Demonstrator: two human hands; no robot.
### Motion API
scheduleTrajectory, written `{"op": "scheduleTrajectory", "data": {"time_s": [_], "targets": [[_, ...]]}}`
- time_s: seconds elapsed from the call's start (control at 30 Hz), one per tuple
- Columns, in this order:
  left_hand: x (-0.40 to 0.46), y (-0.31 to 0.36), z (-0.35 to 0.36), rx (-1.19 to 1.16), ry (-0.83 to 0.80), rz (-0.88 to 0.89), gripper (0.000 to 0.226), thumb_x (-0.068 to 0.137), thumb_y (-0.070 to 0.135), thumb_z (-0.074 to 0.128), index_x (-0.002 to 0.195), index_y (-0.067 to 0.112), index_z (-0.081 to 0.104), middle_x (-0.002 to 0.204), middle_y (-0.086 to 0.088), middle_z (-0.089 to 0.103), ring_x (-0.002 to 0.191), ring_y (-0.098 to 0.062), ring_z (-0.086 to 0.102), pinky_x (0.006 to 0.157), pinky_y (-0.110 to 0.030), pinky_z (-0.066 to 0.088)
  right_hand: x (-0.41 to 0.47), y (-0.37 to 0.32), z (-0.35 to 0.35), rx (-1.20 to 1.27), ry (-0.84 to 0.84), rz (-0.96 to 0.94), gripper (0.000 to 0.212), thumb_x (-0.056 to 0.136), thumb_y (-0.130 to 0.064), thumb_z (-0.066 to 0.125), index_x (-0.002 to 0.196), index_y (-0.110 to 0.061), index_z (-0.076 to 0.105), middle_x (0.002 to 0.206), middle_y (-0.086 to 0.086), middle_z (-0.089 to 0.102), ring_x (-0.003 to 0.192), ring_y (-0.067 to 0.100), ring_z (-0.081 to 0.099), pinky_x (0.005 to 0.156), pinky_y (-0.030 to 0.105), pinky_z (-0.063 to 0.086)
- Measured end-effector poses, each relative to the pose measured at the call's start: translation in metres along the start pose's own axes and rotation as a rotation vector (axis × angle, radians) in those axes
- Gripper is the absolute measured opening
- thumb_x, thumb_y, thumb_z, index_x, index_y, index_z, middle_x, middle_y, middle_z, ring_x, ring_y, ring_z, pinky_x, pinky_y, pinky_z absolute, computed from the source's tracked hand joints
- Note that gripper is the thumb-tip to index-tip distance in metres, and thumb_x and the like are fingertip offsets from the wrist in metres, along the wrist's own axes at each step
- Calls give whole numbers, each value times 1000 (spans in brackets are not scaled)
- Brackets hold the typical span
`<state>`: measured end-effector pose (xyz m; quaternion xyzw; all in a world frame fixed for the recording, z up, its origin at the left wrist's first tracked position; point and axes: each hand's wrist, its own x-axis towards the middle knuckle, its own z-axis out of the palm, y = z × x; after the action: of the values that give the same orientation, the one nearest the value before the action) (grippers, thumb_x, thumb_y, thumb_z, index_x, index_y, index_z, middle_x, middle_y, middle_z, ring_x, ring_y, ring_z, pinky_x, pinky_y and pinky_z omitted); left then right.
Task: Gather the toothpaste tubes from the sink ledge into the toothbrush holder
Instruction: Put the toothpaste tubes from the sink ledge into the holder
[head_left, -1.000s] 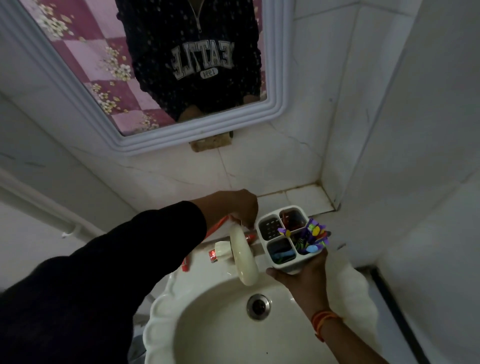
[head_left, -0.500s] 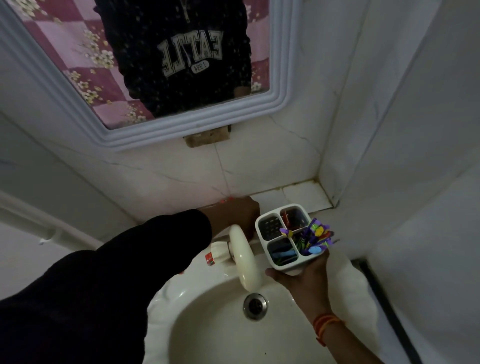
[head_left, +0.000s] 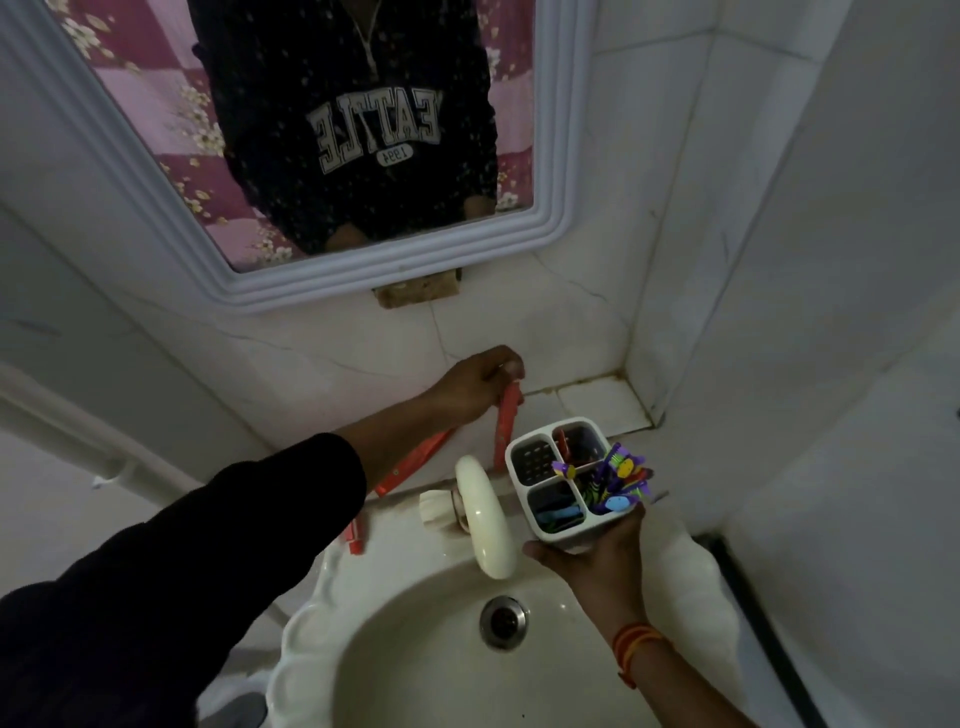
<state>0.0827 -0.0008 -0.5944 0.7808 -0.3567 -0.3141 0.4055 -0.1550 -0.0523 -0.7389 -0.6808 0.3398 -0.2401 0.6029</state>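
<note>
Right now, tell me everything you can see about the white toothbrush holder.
The toothbrush holder is a white, plastic-looking tub with rounded corners, split into four compartments. The right hand cups it from below, above the sink's right side, beside the cream tap. One far compartment has a slotted floor, the other holds something red. A near one holds something blue; the right one bristles with colourful toothbrushes.

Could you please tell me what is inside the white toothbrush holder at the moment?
The toothbrush holder has four compartments: colourful toothbrushes, something red, something blue, one apparently empty. Their lower parts are hidden.
</note>
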Motion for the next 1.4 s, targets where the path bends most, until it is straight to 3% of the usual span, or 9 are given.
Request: {"op": "scheduleTrajectory", "data": {"time_s": [0.1, 0.23, 0.43, 0.6, 0.67, 0.87, 1.1, 1.2, 1.4], "targets": [[-10, 39, 2, 117, -99, 87, 30, 107, 38, 38, 110, 16, 59, 91, -9, 63, 73, -19, 67, 59, -23, 55, -1, -3, -1, 13, 7, -10, 120, 41, -25, 104, 136, -19, 31, 134, -1, 57, 121, 8, 60, 100, 17, 51], [-15, 91, 1, 716, -393, 47, 40, 96, 52, 57, 109, 16, 70, 84, 3, 71, 66, -13, 66, 64, -24, 50, -1, -4, -1, 14, 5, -39, 120, 40, -21, 104, 135, -10, 32, 135, 5, 55, 120, 9, 60, 93, 6, 48], [-37, 124, 30, 1311, -747, -220, 12, 87, 26, 74, 84, 15, 70, 68, 4, 68, 69, -12, 63, 86, -33, 56, 2, -5, -5, 38, -28, -42, 128, 41, -28, 104, 143, -14, 27, 138, 2, 53, 122, 6, 58, 93, 7, 47], [-65, 128, 59, 1389, -513, 48, 37, 74, 32, 85, 70, 31, 48, 55, 9, 60, 60, -9, 67, 66, -27, 57, 0, -7, -7, 51, -36, -57, 127, 38, -34, 103, 141, -20, 29, 137, 4, 54, 124, 16, 60, 94, 19, 55], [-71, 123, 69, 1357, -479, 31, 47, 78, 29, 83, 69, 32, 37, 55, 9, 55, 65, -14, 68, 71, -31, 60, 1, -7, -8, 51, -39, -64, 127, 39, -35, 103, 141, -22, 29, 137, 3, 53, 124, 14, 60, 94, 20, 56], [-77, 116, 65, 1065, -439, -113, 20, 80, 31, 82, 76, 32, 63, 68, 4, 72, 65, -13, 69, 61, -23, 53, 0, -6, -7, 28, -49, -66, 128, 39, -37, 103, 143, -23, 29, 137, 3, 53, 124, 16, 60, 96, 29, 58], [-65, 87, 4, 454, -146, -329, 27, 89, 29, 75, 96, 3, 78, 89, -8, 82, 80, -19, 80, 79, -33, 65, 3, -2, -9, -26, -22, -29, 118, 42, -31, 103, 135, -25, 31, 136, 3, 54, 121, 15, 60, 87, 7, 51], [-58, 48, -16, 561, -2, -388, 20, 89, 22, 70, 101, 7, 79, 99, -10, 80, 92, -24, 77, 87, -36, 62, 3, -3, -9, -24, -4, -33, 117, 41, -30, 104, 132, -30, 31, 137, 4, 54, 122, 16, 59, 89, 9, 49], [-56, -17, -17, 900, -60, -465, 50, 94, 34, 63, 134, 5, 57, 132, -18, 64, 118, -33, 61, 92, -31, 48, 5, -2, -9, -60, 18, -44, 119, 40, -20, 105, 136, -11, 36, 134, 9, 57, 120, 20, 61, 89, 2, 46]]}}
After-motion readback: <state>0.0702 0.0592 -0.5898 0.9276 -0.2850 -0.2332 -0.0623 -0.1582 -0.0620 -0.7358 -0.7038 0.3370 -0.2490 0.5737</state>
